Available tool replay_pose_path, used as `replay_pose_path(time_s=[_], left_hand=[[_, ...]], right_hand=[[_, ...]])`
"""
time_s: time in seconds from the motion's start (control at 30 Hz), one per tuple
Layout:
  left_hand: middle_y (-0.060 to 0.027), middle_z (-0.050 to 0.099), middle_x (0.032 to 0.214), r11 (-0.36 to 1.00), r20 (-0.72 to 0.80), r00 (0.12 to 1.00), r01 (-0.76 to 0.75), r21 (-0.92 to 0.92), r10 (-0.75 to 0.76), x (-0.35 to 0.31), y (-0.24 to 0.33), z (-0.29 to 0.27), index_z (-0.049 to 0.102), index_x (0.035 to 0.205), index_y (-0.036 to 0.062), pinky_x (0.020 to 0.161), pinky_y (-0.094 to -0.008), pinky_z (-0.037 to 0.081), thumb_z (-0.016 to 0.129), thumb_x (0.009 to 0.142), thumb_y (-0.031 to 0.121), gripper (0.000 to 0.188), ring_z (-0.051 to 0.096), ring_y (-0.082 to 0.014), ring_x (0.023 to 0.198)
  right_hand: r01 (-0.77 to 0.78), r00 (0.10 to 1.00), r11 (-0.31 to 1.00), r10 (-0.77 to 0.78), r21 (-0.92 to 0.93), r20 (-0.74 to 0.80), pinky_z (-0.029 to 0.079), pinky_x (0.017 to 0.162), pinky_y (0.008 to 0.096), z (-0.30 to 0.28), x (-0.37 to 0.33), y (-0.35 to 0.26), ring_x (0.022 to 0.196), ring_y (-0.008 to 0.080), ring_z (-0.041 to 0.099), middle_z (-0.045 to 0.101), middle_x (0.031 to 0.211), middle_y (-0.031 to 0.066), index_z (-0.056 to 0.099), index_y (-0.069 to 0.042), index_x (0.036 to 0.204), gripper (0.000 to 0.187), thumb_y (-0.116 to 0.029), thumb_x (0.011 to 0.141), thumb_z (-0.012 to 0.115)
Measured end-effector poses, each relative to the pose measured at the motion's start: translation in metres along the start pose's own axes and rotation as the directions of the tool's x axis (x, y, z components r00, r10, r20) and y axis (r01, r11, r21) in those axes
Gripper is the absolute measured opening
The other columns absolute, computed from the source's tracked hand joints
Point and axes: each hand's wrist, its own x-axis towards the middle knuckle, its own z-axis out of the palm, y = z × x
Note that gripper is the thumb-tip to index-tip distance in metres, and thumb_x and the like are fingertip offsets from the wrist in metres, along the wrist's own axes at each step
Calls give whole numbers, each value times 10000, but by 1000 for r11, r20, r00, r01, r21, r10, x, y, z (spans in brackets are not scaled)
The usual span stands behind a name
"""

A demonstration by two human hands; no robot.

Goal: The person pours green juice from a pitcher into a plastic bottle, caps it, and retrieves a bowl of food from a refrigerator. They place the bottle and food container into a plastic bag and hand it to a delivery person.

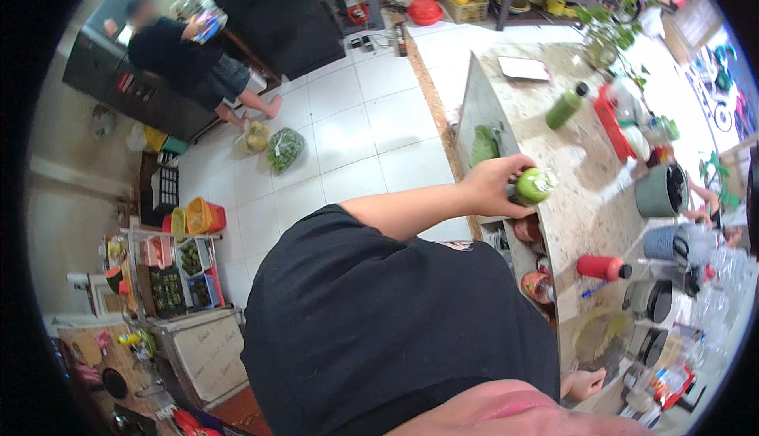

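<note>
My left hand (pixel 500 187) reaches out at the counter's edge, fingers curled round a round green thing (pixel 536 186) with a shiny, crinkled, whitish top. Its exact kind is unclear. At the lower right, my right hand (pixel 585 385) shows beyond my shoulder, low over the counter, its fingers bent in. What it holds, if anything, is hidden. A clear round bowl (pixel 602 337) is near it. A green bottle (pixel 567 106) with a dark cap stands beyond my left hand, and a red bottle (pixel 603 267) lies between the two hands.
Along the counter (pixel 581 222) are a red tray (pixel 617 124), a grey-green bin (pixel 661 190) and several jars. Shelves under it hold jars. Bags of greens (pixel 285 150) and fruit (pixel 254 136) sit on the floor. Another person (pixel 178 60) stands at the far left by a dark fridge.
</note>
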Motion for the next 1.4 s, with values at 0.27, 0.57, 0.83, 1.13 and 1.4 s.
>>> replay_pose_path(time_s=[0.27,0.57,0.83,1.13,1.4], left_hand=[[-44,609,1077,993,-422,901,115,1,-104,-114,-81,-211,504,1199,91,805,-321,496,888,619,219,708,595,-148,1003],[-46,626,1027,946,-699,707,289,145,-108,-215,-121,-454,512,1164,72,800,-302,506,882,614,177,671,629,-147,922],[-70,565,1082,928,-887,441,370,39,-138,-225,-204,-599,441,1194,46,862,-306,482,886,615,83,732,577,-160,980],[-150,534,1184,895,-956,285,441,70,-66,-152,-235,-796,374,1233,30,920,-364,493,829,640,-11,748,563,-216,1063],[-166,526,1222,866,-989,149,497,59,-18,-146,-273,-912,336,1302,34,974,-388,453,819,636,-5,824,542,-234,1093]], right_hand=[[89,992,990,-97,106,77,495,781,327,68,-146,-47,870,230,640,693,947,117,705,-58,956,264,-292,868,619],[186,-94,982,-18,35,995,486,728,347,176,-596,-136,834,218,612,654,897,110,669,-49,1006,339,-353,894,569],[474,-380,808,546,-350,746,477,682,365,291,-801,-154,802,207,587,619,852,105,636,-41,1051,406,-407,917,525],[479,-527,744,-181,466,830,473,865,426,551,-1152,-423,1047,415,591,621,1121,270,592,-1,1208,509,-368,856,595],[-155,-840,288,-541,945,27,471,930,424,275,-1506,-774,1107,342,582,624,1167,169,655,-113,1137,424,-369,798,652]])
